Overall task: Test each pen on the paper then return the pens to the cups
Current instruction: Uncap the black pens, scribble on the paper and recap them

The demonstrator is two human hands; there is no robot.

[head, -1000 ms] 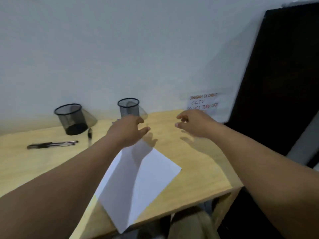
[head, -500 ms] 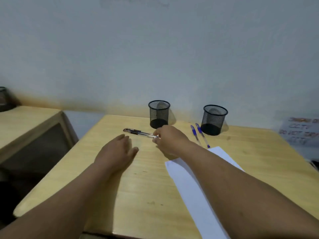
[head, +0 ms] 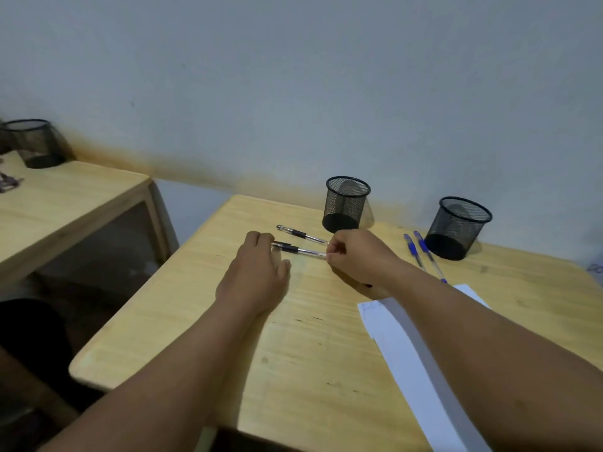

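The black pen (head: 298,250) is pinched at one end by the right hand (head: 357,256), the left hand (head: 257,272) lying flat, touching its other end.

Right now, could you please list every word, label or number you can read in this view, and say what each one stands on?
No text can be read.
White paper: faint pen scribbles near its top corner, not words.
Sign at the right frame edge: cut off and blurred, unreadable.
Black pens and blue pens: any barrel print is too small.
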